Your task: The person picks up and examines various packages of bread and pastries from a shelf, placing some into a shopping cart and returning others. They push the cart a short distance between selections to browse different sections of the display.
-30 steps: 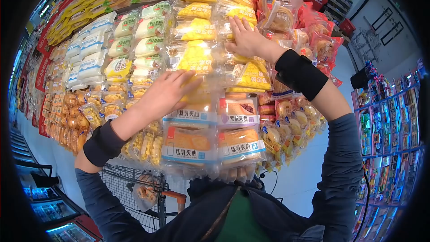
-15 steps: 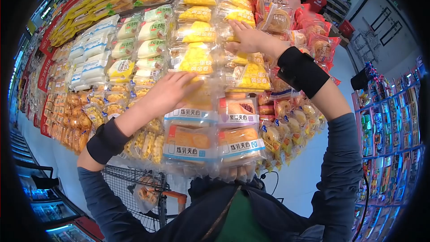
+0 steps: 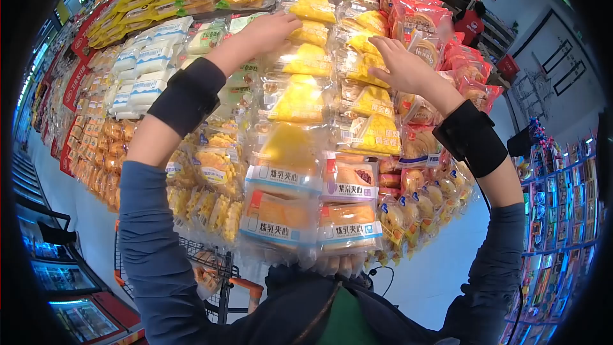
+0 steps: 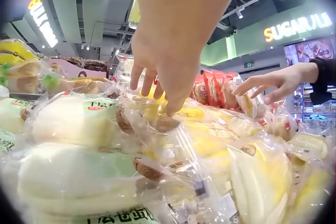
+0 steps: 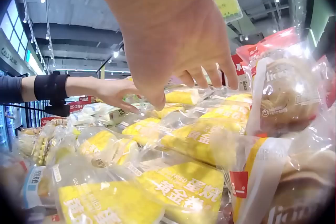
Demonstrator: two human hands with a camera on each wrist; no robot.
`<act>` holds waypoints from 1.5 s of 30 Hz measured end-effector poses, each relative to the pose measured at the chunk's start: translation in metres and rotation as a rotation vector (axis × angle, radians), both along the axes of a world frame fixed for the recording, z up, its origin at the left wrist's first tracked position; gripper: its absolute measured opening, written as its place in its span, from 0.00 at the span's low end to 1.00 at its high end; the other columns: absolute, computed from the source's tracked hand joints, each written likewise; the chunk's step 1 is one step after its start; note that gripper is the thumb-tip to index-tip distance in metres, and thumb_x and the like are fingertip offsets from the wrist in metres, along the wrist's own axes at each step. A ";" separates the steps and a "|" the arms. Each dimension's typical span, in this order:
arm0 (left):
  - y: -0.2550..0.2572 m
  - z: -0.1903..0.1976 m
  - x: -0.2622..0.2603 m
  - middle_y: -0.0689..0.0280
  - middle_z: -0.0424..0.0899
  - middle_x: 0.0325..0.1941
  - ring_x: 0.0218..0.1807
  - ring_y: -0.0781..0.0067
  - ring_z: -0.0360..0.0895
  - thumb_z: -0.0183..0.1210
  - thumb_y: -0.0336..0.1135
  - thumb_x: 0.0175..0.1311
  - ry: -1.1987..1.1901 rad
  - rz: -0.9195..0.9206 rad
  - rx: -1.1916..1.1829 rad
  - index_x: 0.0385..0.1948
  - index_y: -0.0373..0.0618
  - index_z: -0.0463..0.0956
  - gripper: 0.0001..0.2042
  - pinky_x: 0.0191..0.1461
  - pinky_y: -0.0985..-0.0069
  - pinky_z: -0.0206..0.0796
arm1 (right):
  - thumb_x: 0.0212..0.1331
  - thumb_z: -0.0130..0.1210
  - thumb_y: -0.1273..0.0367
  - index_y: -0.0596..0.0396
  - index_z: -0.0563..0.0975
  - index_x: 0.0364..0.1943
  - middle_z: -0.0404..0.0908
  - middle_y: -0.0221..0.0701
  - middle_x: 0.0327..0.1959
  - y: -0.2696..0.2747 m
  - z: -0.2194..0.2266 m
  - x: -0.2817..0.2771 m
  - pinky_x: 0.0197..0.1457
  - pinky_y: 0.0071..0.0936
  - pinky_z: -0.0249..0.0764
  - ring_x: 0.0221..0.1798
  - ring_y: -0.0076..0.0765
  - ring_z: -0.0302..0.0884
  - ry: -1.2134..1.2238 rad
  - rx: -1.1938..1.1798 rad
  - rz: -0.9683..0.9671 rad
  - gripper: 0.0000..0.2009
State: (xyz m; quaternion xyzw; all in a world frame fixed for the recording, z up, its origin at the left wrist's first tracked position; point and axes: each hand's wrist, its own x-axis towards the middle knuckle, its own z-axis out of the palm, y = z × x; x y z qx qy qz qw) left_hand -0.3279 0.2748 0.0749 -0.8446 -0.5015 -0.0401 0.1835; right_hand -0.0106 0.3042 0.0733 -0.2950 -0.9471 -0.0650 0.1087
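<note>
My left hand reaches to the far part of the bread display, its fingertips at the left edge of a column of yellow-wrapped egg rolls. In the left wrist view its fingers point down among the clear wrappers, beside white cakes in green-printed bags. To the right, my right hand hovers with spread, relaxed fingers at a second column of yellow-wrapped rolls. The right wrist view shows this hand above those packs, with nothing held.
Sandwich breads in clear bags fill the near edge. Red-bagged buns are stacked at the right, white-and-blue packs at the left. A shopping cart stands below the display. A person in red is behind, and lit shelves line the right.
My left hand has lifted off the near yellow pack and moved forward to the farther packs. The right hand stays over its column. The head view has shifted slightly.
</note>
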 end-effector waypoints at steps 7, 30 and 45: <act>0.043 -0.019 0.016 0.65 0.73 0.51 0.51 0.60 0.72 0.53 0.36 0.60 -0.035 -0.275 0.070 0.55 0.55 0.68 0.19 0.50 0.64 0.69 | 0.62 0.49 0.59 0.57 0.60 0.59 0.67 0.45 0.56 0.044 0.008 -0.031 0.57 0.41 0.68 0.59 0.51 0.66 -0.025 -0.014 -0.110 0.26; 0.036 -0.048 0.066 0.57 0.72 0.42 0.48 0.57 0.72 0.52 0.47 0.63 -0.003 0.138 0.154 0.44 0.45 0.75 0.16 0.45 0.60 0.70 | 0.62 0.49 0.59 0.57 0.64 0.57 0.70 0.46 0.54 0.085 0.005 -0.075 0.55 0.43 0.69 0.56 0.53 0.69 0.014 -0.015 -0.136 0.24; 0.037 -0.016 0.003 0.50 0.65 0.61 0.62 0.51 0.62 0.51 0.44 0.64 -0.228 0.092 0.226 0.58 0.38 0.62 0.25 0.63 0.62 0.59 | 0.52 0.55 0.60 0.68 0.60 0.60 0.69 0.55 0.56 0.106 0.002 -0.127 0.62 0.38 0.65 0.60 0.56 0.67 0.088 -0.217 -0.200 0.34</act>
